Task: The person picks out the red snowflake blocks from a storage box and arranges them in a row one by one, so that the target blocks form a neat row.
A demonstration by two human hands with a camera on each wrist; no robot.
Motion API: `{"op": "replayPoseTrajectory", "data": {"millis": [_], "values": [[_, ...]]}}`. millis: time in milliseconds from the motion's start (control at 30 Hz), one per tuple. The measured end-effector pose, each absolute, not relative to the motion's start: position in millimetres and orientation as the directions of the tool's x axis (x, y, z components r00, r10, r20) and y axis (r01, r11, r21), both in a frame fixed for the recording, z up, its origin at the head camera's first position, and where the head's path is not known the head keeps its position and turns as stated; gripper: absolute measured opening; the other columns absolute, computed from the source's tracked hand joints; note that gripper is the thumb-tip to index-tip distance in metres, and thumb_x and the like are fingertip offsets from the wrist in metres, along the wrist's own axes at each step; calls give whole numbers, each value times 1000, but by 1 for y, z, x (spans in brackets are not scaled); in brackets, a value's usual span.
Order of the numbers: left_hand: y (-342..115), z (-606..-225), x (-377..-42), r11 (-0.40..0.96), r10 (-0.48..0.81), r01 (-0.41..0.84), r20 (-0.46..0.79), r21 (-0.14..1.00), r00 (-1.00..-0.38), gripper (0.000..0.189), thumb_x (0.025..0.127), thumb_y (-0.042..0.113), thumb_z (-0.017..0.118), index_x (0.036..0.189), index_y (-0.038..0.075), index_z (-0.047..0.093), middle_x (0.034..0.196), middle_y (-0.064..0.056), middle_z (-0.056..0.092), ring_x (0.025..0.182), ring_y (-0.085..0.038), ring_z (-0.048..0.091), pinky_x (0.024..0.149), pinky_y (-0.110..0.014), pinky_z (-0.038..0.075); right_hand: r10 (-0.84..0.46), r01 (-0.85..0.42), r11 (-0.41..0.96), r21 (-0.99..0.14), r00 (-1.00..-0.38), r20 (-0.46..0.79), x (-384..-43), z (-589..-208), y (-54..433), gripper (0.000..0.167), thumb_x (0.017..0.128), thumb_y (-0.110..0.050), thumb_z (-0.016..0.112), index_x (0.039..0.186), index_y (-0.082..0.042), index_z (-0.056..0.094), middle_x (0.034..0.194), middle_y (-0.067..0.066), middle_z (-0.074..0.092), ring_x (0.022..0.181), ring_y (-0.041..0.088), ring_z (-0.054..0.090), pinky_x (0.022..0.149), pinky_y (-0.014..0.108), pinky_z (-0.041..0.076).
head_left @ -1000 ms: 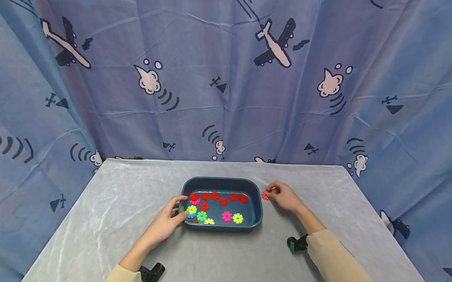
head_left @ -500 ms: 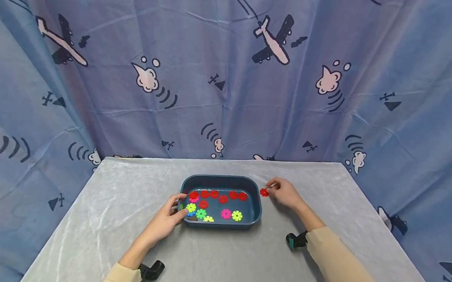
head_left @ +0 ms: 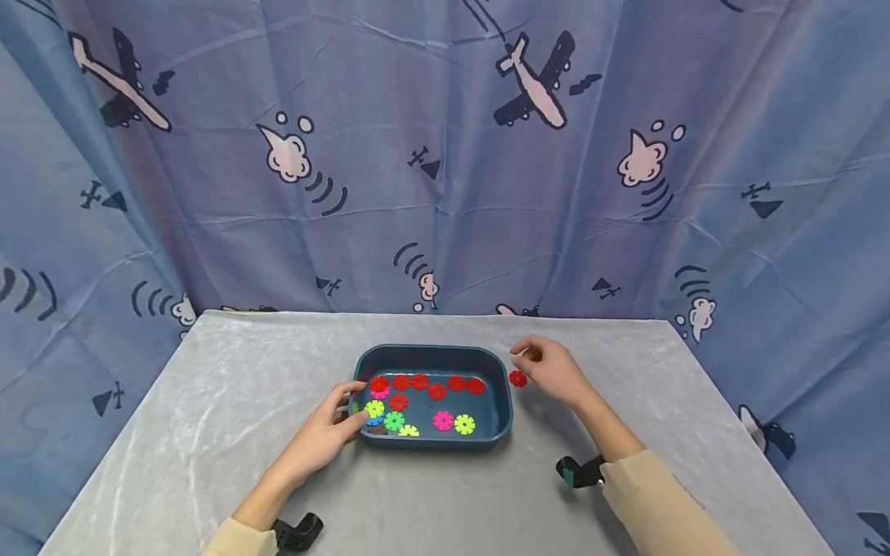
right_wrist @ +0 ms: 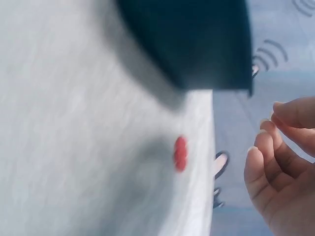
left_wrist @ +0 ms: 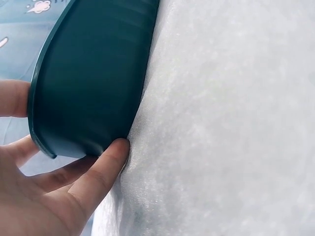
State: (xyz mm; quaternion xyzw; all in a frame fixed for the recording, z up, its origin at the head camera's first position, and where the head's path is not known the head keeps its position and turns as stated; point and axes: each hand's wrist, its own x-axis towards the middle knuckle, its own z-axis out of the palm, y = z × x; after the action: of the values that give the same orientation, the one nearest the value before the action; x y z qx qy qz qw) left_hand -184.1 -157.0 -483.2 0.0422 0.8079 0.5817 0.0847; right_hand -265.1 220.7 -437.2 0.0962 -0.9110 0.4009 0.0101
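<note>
My left hand (head_left: 325, 433) holds the left end of a dark blue-green plastic tray (head_left: 451, 447). In the left wrist view, fingers (left_wrist: 101, 174) press the tray's outer wall, and another digit reaches over the rim. Inside the tray lie several notched flower-shaped discs, including red discs (head_left: 437, 391), a green disc (head_left: 394, 421), a pink disc (head_left: 443, 421) and a yellow disc (head_left: 465, 424). One red disc (head_left: 518, 378) rests on the cloth just right of the tray. Above it hovers my right hand (head_left: 555, 372), fingers loosely curled, thumb near the index fingertip. Nothing shows between them.
A pale grey cloth (head_left: 453, 515) covers the table. Behind it and at both sides hangs a blue curtain (head_left: 382, 149) printed with airplanes. Black wrist cameras (head_left: 299, 533) sit under both forearms.
My right hand has come away from the red disc, rising and shifting slightly left toward the tray. The disc stays on the cloth. My left hand keeps its hold on the tray.
</note>
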Motion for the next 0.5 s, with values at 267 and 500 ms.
{"op": "replayPoseTrajectory", "data": {"millis": [267,500], "values": [[-156,-486,-185,329,162,-23,-80,944,-984,48,103,18,62,148,16,47,148,-24,42,121,-34,59,92,-43,56,-192,-225,628,-745,-972,132,-251,-417,194,17,98,-13,67,111,-3,69,83,6,62,71,22,56,61,34,48],[-155,-484,-184,331,159,-23,-80,943,-984,49,102,18,62,149,15,46,149,-24,43,122,-35,59,92,-44,56,-219,-262,595,-760,-963,160,-246,-413,169,13,97,-13,70,107,-4,71,88,6,65,78,21,57,69,30,50]]}}
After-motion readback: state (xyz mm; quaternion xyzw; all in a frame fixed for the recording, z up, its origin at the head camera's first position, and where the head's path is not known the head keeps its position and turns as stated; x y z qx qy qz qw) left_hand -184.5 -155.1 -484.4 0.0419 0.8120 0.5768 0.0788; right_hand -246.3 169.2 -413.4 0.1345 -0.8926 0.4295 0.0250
